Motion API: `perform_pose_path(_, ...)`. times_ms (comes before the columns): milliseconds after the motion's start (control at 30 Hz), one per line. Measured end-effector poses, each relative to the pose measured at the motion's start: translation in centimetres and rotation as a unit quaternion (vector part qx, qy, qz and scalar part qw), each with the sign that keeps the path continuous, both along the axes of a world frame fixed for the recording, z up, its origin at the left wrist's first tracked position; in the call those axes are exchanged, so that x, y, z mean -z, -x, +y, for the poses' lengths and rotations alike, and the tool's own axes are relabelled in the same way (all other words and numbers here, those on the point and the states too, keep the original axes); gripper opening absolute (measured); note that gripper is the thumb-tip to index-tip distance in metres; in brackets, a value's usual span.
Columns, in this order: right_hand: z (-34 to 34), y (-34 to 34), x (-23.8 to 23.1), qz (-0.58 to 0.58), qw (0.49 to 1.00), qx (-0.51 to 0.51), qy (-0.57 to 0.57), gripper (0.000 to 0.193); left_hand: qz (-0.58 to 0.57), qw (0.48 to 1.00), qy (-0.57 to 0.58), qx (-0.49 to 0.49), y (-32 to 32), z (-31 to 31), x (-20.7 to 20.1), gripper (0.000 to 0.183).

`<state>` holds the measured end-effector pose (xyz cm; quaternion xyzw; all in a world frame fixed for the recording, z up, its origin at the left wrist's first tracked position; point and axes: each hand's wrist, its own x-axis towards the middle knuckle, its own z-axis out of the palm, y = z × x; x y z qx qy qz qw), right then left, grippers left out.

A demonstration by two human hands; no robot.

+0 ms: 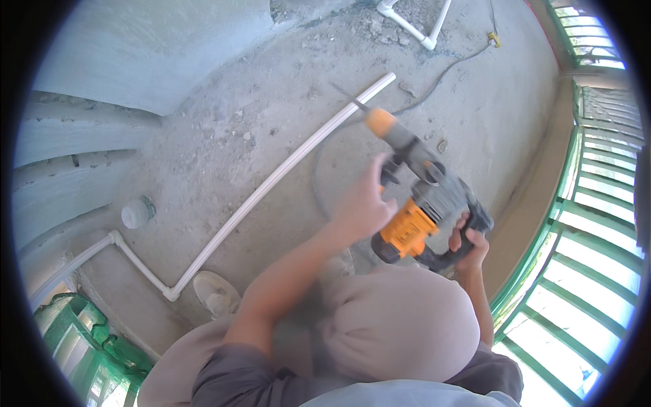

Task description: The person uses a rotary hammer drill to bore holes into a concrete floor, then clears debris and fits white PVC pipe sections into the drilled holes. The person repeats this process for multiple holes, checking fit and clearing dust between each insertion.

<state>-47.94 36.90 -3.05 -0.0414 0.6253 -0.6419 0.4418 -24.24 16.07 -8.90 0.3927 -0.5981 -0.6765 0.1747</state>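
An orange, grey and black rotary hammer (437, 193) is held above the concrete floor, its thin bit pointing to the far left. My right hand (469, 245) is closed around its rear handle. My left hand (363, 203), smeared by motion, wraps the dark side handle behind the orange front collar. Below the bit, a long white plastic pipe (271, 180) runs diagonally across the floor. It meets an elbow near my shoe (217, 295), and a shorter length leads from there to a second elbow at the left. Whether the bit touches anything is hard to tell.
A grey cable (441, 85) with a yellow connector (494, 39) curves over the floor. More white pipe (413, 30) lies at the far end among rubble. Concrete steps (81, 156) and a clear plastic tub (137, 212) are left. Green railing (576, 224) lines the right side.
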Motion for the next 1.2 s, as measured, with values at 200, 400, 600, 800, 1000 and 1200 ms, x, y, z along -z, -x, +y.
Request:
perform_pose_path(200, 18.6, 3.1, 6.8, -0.125, 0.955, 0.209, -0.168, 0.035, -0.053, 0.938, -0.032, 0.34, 10.7, 6.1, 2.4, 0.079)
perform_pose_path(400, 16.0, 2.6, 5.3, 0.522, 0.592, -0.188, -0.585, 0.065, -0.042, 0.907, -0.014, 0.418, 7.1, 10.5, 3.9, 0.05)
perform_pose_path(600, -15.9, 11.1, -0.5, 0.507, 0.853, -0.122, 0.025, 0.065, -0.126, 0.979, 0.144, 0.069, -0.2, -1.6, 7.0, 0.049)
perform_pose_path(800, -51.6, 13.6, -1.9, 0.463, 0.87, -0.139, 0.096, 0.085, -0.423, 0.757, 0.43, -0.25, -20.5, -17.6, 9.8, 0.044)
perform_pose_path(1000, -63.5, 20.8, -2.3, 0.6, 0.736, -0.313, 0.006, 0.083, -0.358, 0.795, 0.368, -0.322, -29.5, -24.1, 11.2, 0.023)
perform_pose_path(1200, -63.8, 19.8, -3.7, 0.502, 0.838, -0.208, 0.047, 0.046, -0.3, 0.818, 0.292, -0.394, -29.4, -25.9, 12.7, 0.03)
